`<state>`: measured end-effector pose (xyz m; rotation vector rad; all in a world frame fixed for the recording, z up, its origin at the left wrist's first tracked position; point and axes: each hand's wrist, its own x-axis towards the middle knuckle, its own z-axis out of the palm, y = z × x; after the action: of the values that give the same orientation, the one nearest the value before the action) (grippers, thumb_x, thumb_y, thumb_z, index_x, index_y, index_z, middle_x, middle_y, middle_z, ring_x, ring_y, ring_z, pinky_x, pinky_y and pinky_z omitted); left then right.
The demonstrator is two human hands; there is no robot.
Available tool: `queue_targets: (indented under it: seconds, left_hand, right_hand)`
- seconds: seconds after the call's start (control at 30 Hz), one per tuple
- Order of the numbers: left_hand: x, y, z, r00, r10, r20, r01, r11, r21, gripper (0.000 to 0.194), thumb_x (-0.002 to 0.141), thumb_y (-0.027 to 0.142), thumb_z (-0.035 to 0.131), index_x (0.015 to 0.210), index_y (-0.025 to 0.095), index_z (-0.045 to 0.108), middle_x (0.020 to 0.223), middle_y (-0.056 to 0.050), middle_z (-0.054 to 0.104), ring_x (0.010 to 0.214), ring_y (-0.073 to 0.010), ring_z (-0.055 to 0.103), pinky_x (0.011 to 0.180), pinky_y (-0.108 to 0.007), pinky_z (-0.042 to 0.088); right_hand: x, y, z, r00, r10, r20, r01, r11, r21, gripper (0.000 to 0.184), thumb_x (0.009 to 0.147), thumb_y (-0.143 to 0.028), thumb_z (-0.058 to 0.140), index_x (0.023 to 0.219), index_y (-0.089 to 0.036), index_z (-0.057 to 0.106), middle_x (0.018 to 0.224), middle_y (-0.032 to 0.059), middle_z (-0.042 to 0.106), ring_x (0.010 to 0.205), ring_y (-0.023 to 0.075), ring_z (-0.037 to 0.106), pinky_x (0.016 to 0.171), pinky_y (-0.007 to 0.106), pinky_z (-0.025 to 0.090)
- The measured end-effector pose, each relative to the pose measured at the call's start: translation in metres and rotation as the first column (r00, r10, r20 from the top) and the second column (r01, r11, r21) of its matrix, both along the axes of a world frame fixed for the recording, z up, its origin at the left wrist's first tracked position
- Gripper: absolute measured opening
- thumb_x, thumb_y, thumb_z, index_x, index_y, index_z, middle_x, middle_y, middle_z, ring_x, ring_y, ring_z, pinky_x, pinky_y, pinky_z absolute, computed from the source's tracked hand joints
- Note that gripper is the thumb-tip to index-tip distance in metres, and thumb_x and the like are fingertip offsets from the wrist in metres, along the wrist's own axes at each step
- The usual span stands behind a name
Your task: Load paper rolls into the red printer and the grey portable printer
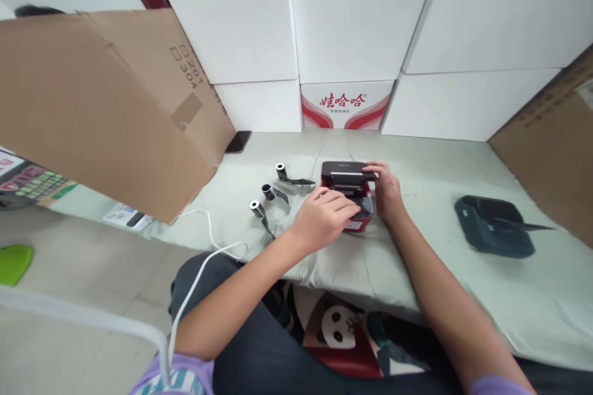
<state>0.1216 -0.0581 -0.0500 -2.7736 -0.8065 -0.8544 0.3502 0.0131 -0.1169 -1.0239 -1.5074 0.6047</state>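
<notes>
A small red-and-black portable printer [343, 170] sits on the cloth-covered table with its black lid raised at the back. My left hand [320, 217] lies across its front part, fingers bent over the dark front cover. On the right side, my right hand [388, 190] grips the printer, with fingertips at the lid's edge. My left hand hides much of the printer's opening. To the left are three small rolls of black ribbon, a far roll [280, 169], a middle roll [267, 192] and a near roll [255, 207], each with a loose tail.
A dark blue device [493, 225] with a black strip lies at the right. White boxes [347, 31] line the back. Cardboard [106, 105] stands at left, near a phone [238, 142]. A white cable [210, 247] hangs over the table's front edge.
</notes>
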Motion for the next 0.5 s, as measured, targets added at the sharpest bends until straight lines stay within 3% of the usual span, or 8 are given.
queue_targets:
  seconds: [0.1, 0.17, 0.3, 0.4, 0.5]
  left_hand:
    - [0.001, 0.001, -0.003, 0.998, -0.062, 0.004, 0.062, 0.998, 0.028, 0.028, 0.102, 0.02, 0.047, 0.112, 0.026, 0.073, 0.11, 0.0, 0.08, 0.102, -0.0171, 0.07, 0.095, -0.039, 0.042]
    - [0.001, 0.003, -0.005, 0.996, -0.085, 0.034, 0.085, 0.996, 0.01, 0.029, 0.103, 0.021, 0.048, 0.113, 0.027, 0.074, 0.108, 0.001, 0.08, 0.101, -0.0163, 0.07, 0.095, -0.038, 0.041]
    - [-0.001, 0.004, 0.0, 0.971, -0.025, 0.238, 0.072, 0.979, -0.19, 0.025, 0.103, 0.031, 0.053, 0.116, 0.027, 0.074, 0.102, -0.001, 0.081, 0.1, -0.0161, 0.071, 0.098, -0.036, 0.043]
    - [-0.002, 0.006, 0.007, 0.88, 0.087, 0.466, 0.145, 0.886, -0.44, 0.033, 0.103, 0.038, 0.051, 0.128, 0.025, 0.069, 0.105, -0.005, 0.081, 0.104, -0.0177, 0.072, 0.103, -0.036, 0.045]
    - [-0.004, 0.017, 0.004, 0.764, 0.327, 0.556, 0.15, 0.748, -0.647, 0.04, 0.1, 0.036, 0.055, 0.138, 0.022, 0.062, 0.127, -0.009, 0.074, 0.123, -0.0225, 0.065, 0.11, -0.037, 0.044]
  right_hand:
    - [-0.002, -0.002, -0.003, 0.988, 0.063, -0.142, -0.07, 0.997, -0.046, 0.043, 0.09, -0.062, 0.049, 0.102, -0.028, 0.073, 0.141, 0.0079, 0.056, 0.138, 0.0358, 0.048, 0.114, 0.057, 0.041]
    - [-0.004, -0.001, -0.003, 0.979, 0.132, -0.152, -0.149, 0.984, -0.1, 0.044, 0.084, -0.057, 0.054, 0.113, -0.029, 0.07, 0.148, 0.0069, 0.052, 0.141, 0.0368, 0.046, 0.115, 0.057, 0.04]
    - [-0.006, 0.001, -0.002, 0.939, 0.239, -0.247, -0.296, 0.928, -0.225, 0.084, 0.073, -0.044, 0.057, 0.153, -0.033, 0.038, 0.15, 0.0049, 0.052, 0.14, 0.0337, 0.049, 0.12, 0.056, 0.035]
    - [-0.007, -0.002, 0.001, 0.892, 0.272, -0.362, -0.382, 0.882, -0.278, 0.098, 0.065, -0.034, 0.059, 0.158, -0.033, 0.029, 0.151, 0.0028, 0.053, 0.137, 0.0313, 0.053, 0.122, 0.052, 0.034]
    - [-0.009, -0.006, 0.005, 0.877, 0.24, -0.417, -0.385, 0.87, -0.309, 0.096, 0.062, -0.03, 0.059, 0.155, -0.034, 0.035, 0.151, 0.0001, 0.053, 0.14, 0.0297, 0.05, 0.123, 0.047, 0.033]
